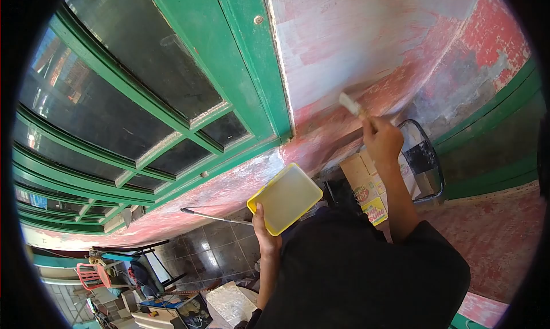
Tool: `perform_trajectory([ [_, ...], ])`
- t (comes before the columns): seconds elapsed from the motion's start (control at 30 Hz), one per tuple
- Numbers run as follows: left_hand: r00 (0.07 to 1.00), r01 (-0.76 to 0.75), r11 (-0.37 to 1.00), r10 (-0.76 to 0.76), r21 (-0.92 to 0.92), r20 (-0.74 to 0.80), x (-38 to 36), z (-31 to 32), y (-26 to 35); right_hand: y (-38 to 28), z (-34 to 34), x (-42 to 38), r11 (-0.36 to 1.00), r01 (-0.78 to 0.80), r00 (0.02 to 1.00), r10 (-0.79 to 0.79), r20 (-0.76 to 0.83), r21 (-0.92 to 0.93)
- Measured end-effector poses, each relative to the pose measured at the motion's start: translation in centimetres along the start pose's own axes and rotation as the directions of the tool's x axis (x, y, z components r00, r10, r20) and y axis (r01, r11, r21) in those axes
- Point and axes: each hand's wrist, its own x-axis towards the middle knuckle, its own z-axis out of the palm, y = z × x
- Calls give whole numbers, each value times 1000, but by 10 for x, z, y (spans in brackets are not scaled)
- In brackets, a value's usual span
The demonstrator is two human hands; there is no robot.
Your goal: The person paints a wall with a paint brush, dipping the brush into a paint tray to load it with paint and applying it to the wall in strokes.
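Observation:
My right hand point(382, 140) is closed round the handle of a paintbrush point(350, 104), its pale bristles raised close to the wall. Slight blur softens the brush head. The wall point(344, 36) beside it is pink and red with whitish paint streaked over much of it. Lower down, my left hand point(265, 228) grips a shallow yellow tray point(286, 197) by its near left edge, thumb over the rim. A pale, whitish layer covers the inside of the tray.
Green-framed windows point(252, 71) fill the left side. A cardboard box point(358, 177) and a black-framed chair point(438, 163) stand below my right arm. A thin pole point(215, 216) leans near the tiled floor point(209, 254). A red chair point(93, 276) and clutter lie at the lower left.

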Motion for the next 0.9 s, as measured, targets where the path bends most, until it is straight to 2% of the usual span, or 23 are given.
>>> perform_trajectory([
  [0.03, 1000, -7, 1000, 7, -7, -1, 0, 1, -1, -7, -2, -9, 1000, 0, 1000, 0, -2, -1],
  [0.1, 1000, 3, 1000, -3, -1, 1, 0, 2, -1, -32, 0, -24, 976, 88, 994, -100, 51, 198],
  [0.2, 1000, 5, 1000, -5, 9, 8, 0, 2, 0, -51, 20, -31, 965, 126, 978, -160, 136, 229],
  [0.3, 1000, 0, 1000, 0, 12, 20, 0, 4, 3, -57, 35, -22, 961, 124, 980, -158, 122, 246],
  [0.43, 1000, 6, 1000, -6, 0, 23, 2, 0, 3, -39, 36, -4, 982, 52, 997, -63, 55, 182],
  [0.5, 1000, 19, 1000, -19, -10, 19, 0, -2, 5, -21, 34, -5, 993, 34, 998, -28, -62, 110],
  [0.57, 999, 29, 999, -29, -21, 16, -1, -4, 5, -13, 20, -16, 995, 20, 999, -17, -29, 99],
  [0.67, 1000, 13, 1000, -13, -16, 0, 2, -6, 3, -8, 14, -32, 989, 89, 996, -87, -26, 118],
  [0.73, 1000, 5, 1000, -5, -8, -16, 4, -7, 2, -19, 8, -37, 899, 323, 945, -321, -57, 295],
  [0.77, 1000, 11, 1000, -11, -5, -13, 4, -5, 3, -22, 10, -38, 902, 318, 947, -316, -55, 292],
  [0.83, 1000, 11, 1000, -11, -5, 22, 6, 4, 9, -27, 19, -31, 829, 393, 915, -395, -82, 398],
  [0.9, 998, 26, 1000, -26, -4, 59, 8, 2, 9, -28, 25, -19, 779, 499, 862, -489, -132, 380],
])
